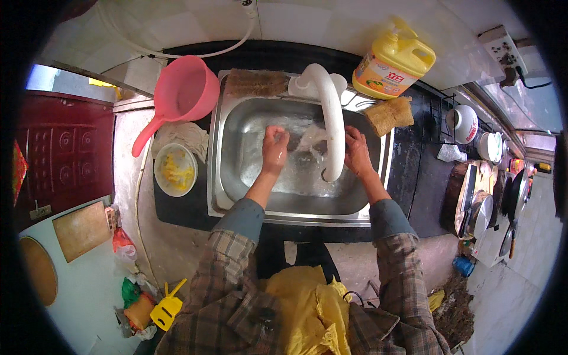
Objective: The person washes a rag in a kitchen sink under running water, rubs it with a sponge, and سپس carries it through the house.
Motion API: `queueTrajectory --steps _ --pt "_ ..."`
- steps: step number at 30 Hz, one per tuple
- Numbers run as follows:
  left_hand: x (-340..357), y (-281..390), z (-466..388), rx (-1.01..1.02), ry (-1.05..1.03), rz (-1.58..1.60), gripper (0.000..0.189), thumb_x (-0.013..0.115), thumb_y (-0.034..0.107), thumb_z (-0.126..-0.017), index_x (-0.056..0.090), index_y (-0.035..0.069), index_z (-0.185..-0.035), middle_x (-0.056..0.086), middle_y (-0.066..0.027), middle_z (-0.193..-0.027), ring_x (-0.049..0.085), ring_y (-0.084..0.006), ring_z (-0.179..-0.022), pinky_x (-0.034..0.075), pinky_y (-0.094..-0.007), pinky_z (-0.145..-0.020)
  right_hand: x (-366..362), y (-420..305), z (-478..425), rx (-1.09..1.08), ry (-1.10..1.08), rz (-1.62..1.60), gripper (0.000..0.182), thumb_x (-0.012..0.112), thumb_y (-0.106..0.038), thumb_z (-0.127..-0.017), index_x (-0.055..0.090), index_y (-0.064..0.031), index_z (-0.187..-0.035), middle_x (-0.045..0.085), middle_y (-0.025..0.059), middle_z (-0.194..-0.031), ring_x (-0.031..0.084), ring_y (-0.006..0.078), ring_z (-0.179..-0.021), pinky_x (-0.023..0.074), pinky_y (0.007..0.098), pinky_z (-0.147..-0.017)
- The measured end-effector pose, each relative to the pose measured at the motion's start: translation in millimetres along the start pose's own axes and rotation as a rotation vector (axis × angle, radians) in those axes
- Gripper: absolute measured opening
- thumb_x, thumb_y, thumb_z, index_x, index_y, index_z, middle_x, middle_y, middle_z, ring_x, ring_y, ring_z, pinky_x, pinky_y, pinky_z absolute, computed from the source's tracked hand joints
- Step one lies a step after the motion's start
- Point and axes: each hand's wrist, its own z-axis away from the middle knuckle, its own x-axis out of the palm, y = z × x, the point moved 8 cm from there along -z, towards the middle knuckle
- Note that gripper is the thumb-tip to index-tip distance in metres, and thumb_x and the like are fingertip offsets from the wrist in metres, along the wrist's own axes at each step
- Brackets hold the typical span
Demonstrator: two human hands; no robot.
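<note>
Both my hands are over a stainless steel sink (257, 195). My left hand (276, 148) is left of the white faucet (333, 120), its fingers curled; whether anything is between them I cannot tell. On the faucet's right, my right hand (356, 148) has bent fingers partly hidden behind the spout, so its hold cannot be made out. Between the hands, a whitish, translucent patch (310, 137) shows in the basin, perhaps water or a thin film. The skin of my left hand looks wet.
A pink plastic dipper (188, 91) and a bowl with yellow food pieces (176, 170) stand left of the sink. Brown scouring pads (256, 83) lie on its rim and beside it. A yellow detergent jug (390, 64) stands behind right. Bowls (463, 124) are on the right.
</note>
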Motion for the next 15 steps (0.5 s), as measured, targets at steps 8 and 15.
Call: queueTrajectory --steps 8,15 --pt "-6.5 -79.6 48.6 -0.37 -0.326 -0.46 0.035 0.066 0.032 -0.077 0.057 0.008 -0.101 0.063 -0.0061 -0.096 0.061 -0.0225 -0.08 0.048 -0.0349 -0.076 118.7 48.2 108.7 0.291 -0.54 -0.041 0.015 0.056 -0.017 -0.084 0.063 -0.0172 -0.097 0.059 0.0068 -0.108 0.056 0.0249 -0.098 0.0448 0.0413 -0.086" --pt "7.7 -49.9 106.7 -1.145 -0.286 0.048 0.053 0.056 0.051 -0.085 0.049 0.011 -0.119 0.049 -0.0068 -0.123 0.046 -0.0223 -0.113 0.041 -0.0545 -0.086 24.3 -31.9 78.7 0.799 -0.562 -1.441 0.017 0.061 -0.015 -0.083 0.058 -0.0137 -0.099 0.057 -0.0008 -0.097 0.055 0.0125 -0.093 0.0509 0.0325 -0.074"
